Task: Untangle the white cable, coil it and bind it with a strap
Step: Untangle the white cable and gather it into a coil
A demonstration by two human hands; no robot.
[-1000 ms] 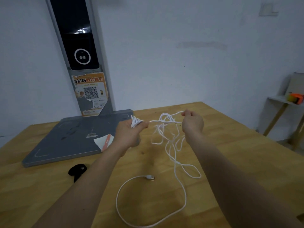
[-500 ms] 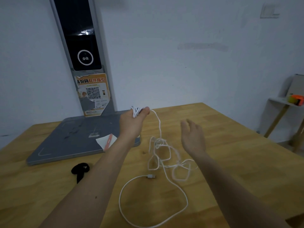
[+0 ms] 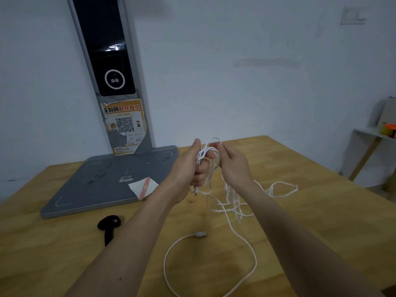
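Both hands are raised together above the wooden surface (image 3: 300, 211). The left hand (image 3: 188, 168) is closed around a small bundle of loops of the white cable (image 3: 231, 202), its thumb pointing up and its fingers curled over the strands. The right hand (image 3: 233, 161) sits just beside it, touching the same bundle, and pinches a loop of cable between thumb and fingers at the top.

From the bundle the cable drops between the two wrists to a loose tangle lying on the surface below and to the right of the hands, partly hidden by the right forearm. One strand runs on toward the near edge, sweeps round in a wide open curve and ends in a USB plug (image 3: 201, 234) lying flat on the wood.

A black strap (image 3: 109, 225) lies on the surface to the left of the left forearm, apart from the cable. Behind it rests a grey base plate (image 3: 102, 185) with a small white and orange card (image 3: 143, 187) on its near right corner. A grey post (image 3: 111, 69) rises from the plate against the white wall, bearing a dark screen and an orange QR-code sticker (image 3: 124, 123). At the far right stands a small side table (image 3: 368, 133) with an orange object on it.
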